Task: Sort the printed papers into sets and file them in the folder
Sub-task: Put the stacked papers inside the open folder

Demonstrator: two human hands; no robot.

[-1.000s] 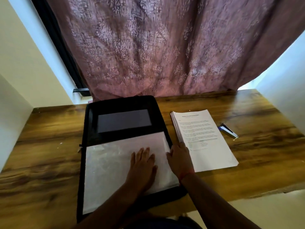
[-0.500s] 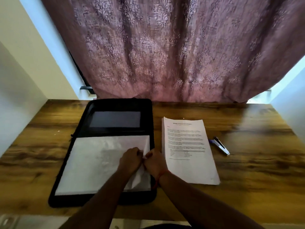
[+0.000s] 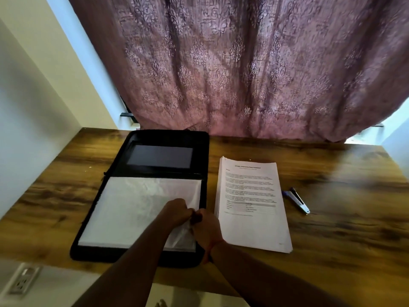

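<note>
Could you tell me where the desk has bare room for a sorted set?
Bare wood lies right of the stapler, behind the papers, and left of the folder. It is crowded where both hands meet at the folder's right edge.

Glossy wood desk [image 3: 332,218], matt black folder [image 3: 205,151] w/ crinkly plastic sleeves [image 3: 132,207].

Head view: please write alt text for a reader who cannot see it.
Both hands, left hand and right hand, pinch the right edge of a clear sleeve in an open black folder on a wooden desk. A stack of printed papers lies to its right, then a stapler.
</note>
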